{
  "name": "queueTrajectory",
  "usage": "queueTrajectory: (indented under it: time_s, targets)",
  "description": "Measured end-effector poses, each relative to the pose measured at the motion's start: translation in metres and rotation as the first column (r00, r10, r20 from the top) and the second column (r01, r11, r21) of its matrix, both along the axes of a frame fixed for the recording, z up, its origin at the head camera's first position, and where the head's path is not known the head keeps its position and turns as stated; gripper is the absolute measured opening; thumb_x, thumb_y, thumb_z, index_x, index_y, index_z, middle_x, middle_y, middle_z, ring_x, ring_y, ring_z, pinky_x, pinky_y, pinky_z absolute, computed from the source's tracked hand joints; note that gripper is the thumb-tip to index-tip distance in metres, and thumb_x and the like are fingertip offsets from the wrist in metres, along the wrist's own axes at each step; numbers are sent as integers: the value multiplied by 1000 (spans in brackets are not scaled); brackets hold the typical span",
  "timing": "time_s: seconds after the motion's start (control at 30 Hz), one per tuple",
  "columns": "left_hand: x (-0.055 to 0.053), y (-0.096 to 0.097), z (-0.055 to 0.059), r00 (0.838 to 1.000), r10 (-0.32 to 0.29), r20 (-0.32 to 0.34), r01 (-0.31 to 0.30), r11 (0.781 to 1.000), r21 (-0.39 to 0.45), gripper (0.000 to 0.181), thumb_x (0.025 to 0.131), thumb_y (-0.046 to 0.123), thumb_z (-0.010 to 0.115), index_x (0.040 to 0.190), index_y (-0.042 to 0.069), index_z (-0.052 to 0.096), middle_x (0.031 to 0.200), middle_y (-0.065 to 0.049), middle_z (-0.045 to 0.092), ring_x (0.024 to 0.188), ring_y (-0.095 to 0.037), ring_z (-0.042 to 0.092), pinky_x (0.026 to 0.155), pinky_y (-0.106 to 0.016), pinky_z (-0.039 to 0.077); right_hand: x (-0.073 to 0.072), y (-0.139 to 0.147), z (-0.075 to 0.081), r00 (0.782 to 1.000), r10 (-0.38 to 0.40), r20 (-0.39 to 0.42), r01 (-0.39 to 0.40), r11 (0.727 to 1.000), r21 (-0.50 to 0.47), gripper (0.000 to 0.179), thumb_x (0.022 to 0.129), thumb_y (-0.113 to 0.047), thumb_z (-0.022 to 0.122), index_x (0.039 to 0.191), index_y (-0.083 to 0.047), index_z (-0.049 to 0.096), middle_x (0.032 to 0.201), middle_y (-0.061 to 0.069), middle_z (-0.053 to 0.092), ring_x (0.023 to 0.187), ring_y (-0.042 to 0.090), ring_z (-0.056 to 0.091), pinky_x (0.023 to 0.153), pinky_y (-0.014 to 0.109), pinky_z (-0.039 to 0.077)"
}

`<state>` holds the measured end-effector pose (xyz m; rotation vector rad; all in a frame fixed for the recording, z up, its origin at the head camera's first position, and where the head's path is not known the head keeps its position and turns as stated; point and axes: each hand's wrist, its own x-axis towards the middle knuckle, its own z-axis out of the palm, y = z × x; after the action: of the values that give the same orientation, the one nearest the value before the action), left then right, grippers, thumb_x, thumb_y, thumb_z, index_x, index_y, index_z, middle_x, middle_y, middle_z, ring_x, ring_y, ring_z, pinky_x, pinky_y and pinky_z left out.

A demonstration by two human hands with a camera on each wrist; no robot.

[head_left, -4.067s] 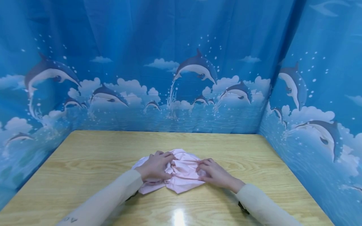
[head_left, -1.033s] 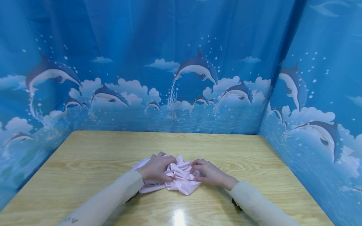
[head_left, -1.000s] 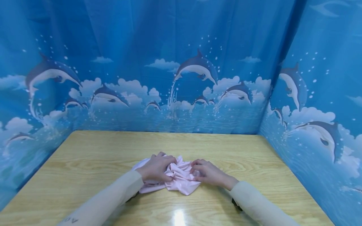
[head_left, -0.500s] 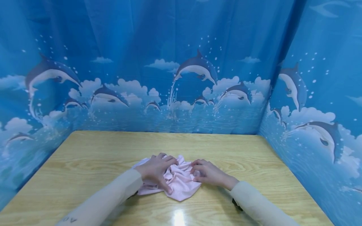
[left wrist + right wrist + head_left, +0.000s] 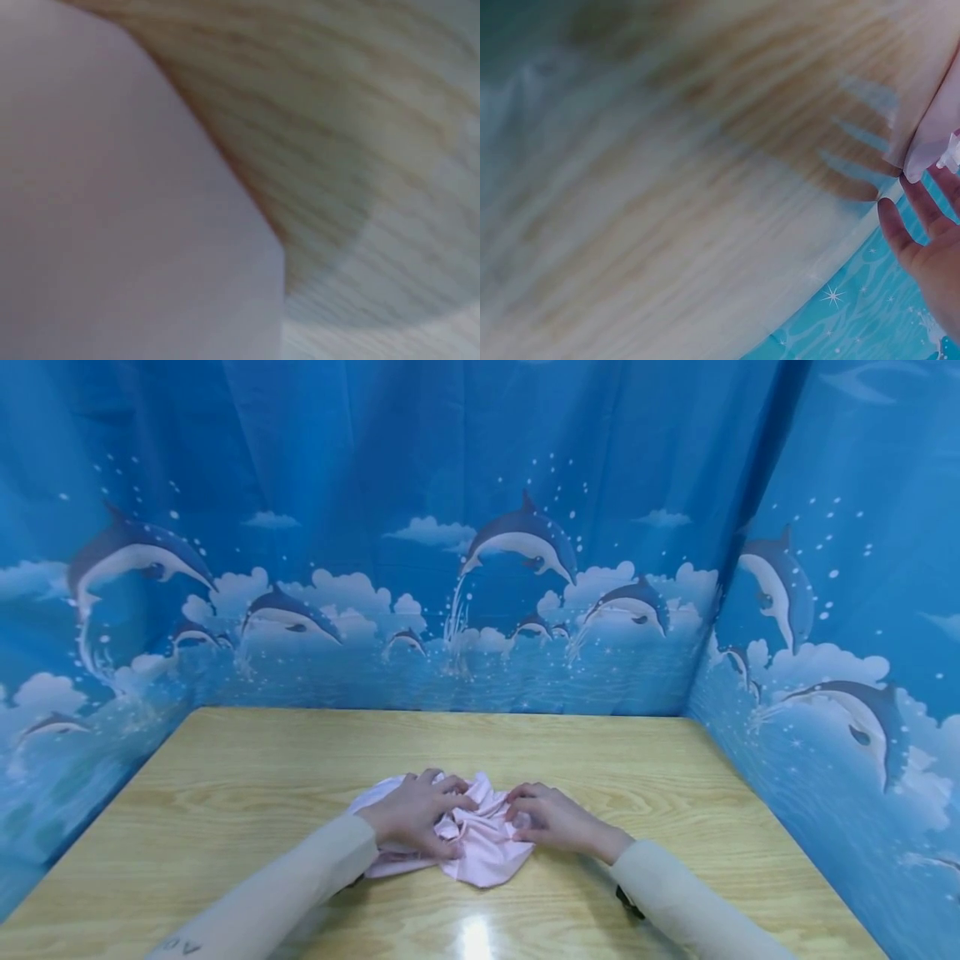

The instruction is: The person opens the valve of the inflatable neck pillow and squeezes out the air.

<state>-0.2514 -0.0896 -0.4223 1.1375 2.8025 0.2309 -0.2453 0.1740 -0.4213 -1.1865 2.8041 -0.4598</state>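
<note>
Head view: a pink cloth (image 5: 491, 856) lies bunched and creased on the wood-grain table (image 5: 247, 768), around the middle from left to right and nearer the near side than the far edge. The left hand (image 5: 412, 814) rests over its left part, fingers spread and bent, the thumb set well apart from them on the near side. The right hand (image 5: 562, 827) is at the cloth's right edge, its fingers bent, with cloth between them and the thumb. Whether either hand grips firmly cannot be told. Both forearms wear pale sleeves (image 5: 675, 893), and a small dark strap (image 5: 628, 902) shows beneath the right one. Beyond the table hangs a blue dolphin-print curtain (image 5: 360, 468), which also runs along the left and right sides.

Left wrist view: a pale, blurred surface fills the left part, too close to identify, beside wood grain.

Right wrist view: the right hand's fingertips meet the cloth's edge, the fingers reaching fairly straight and slightly apart.
</note>
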Motion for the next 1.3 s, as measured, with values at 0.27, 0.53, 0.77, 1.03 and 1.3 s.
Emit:
queueTrajectory:
  time_s: [0.27,0.53,0.77,1.03,1.3]
  targets:
    - [2,2,1,1000,16,-24,-16,1000,19,51,77,61,56,123,41,52,139,7,42,125,-31,38,95,-61,33,0,-2,1,1000,8,-11,-8,1000,1,22,82,-32,65,100,-20,65,121,3,56,112,23,52,95,47,41]
    - [4,1,-2,999,11,-42,-8,998,69,41,80,49,57,120,38,55,137,7,43,122,-31,39,93,-62,34,-1,-2,-4,998,40,-57,-41,999,-12,19,82,-30,66,97,-20,65,117,2,58,109,23,53,93,45,43]
    - [4,1,-5,997,12,-82,-4,996,87,38,83,45,55,120,37,56,136,7,44,120,-31,41,90,-60,37,-1,-3,-4,999,34,-39,-35,999,-24,18,81,-27,66,97,-19,65,117,3,57,109,23,53,94,45,43]
    - [4,-2,-5,997,47,-63,-41,995,95,55,78,64,52,126,37,50,139,4,38,125,-28,38,95,-56,36,0,-3,-2,1000,7,4,-7,1000,-16,20,82,-30,66,98,-20,65,121,3,56,112,23,52,97,45,41]
    - [4,-9,-5,995,89,-38,-83,988,128,69,72,74,50,132,42,38,152,-10,16,131,-38,31,101,-59,31,-1,-3,-3,1000,-1,23,2,1000,-19,20,82,-30,66,99,-20,65,122,4,55,113,24,51,97,45,41]
